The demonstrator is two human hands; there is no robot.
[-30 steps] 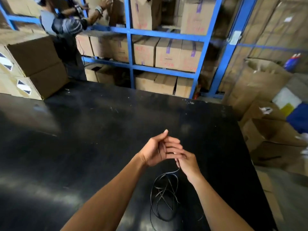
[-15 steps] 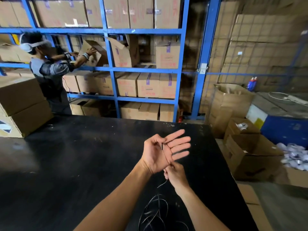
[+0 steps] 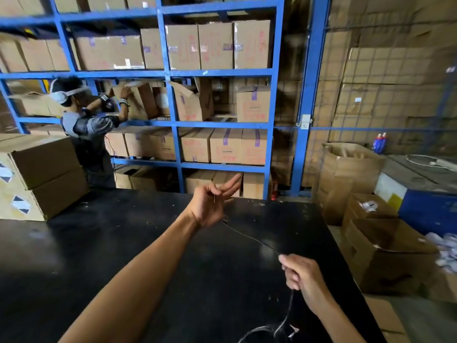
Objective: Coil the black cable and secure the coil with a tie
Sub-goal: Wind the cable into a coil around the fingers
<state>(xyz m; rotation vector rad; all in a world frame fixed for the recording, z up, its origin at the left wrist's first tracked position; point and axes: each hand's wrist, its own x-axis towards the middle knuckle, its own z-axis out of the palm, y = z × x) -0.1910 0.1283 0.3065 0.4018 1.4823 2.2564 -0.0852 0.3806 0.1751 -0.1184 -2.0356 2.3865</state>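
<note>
Warehouse bay; blue steel racking [image 3: 170, 100] stacked with cardboard cartons along the back wall; another person [image 3: 86, 129] at the racking, handling a box; open cartons on the floor to the right.

Work surface: black table [image 3: 99, 256], scuffed, matt.

Item: black cable [image 3: 249, 237]; thin; one end pinched in the left hand [image 3: 210, 206]; a straight run stretches above the table to the right hand [image 3: 300, 273]; from there it drops to loose loops [image 3: 262, 331] at the bottom edge of view, only partly visible. No finished coil; no tie in view.

Left hand: raised, thumb and forefinger closed on the cable end, other fingers spread open. Right hand: closed in a loose fist around the cable, well apart from the left.

Risks, as judged:
- slip at the left pinch (a small two-finger hold on a slim end); a firmer pull from the right would likely free it and drop the run;
- tangling in the loose loops below, which look overlapped; drawing cable through the fist could tighten a snag into a knot;
- uneven turns if tension is lost between the hands;
- black cable against black table; a dropped strand would be hard to find.
</note>
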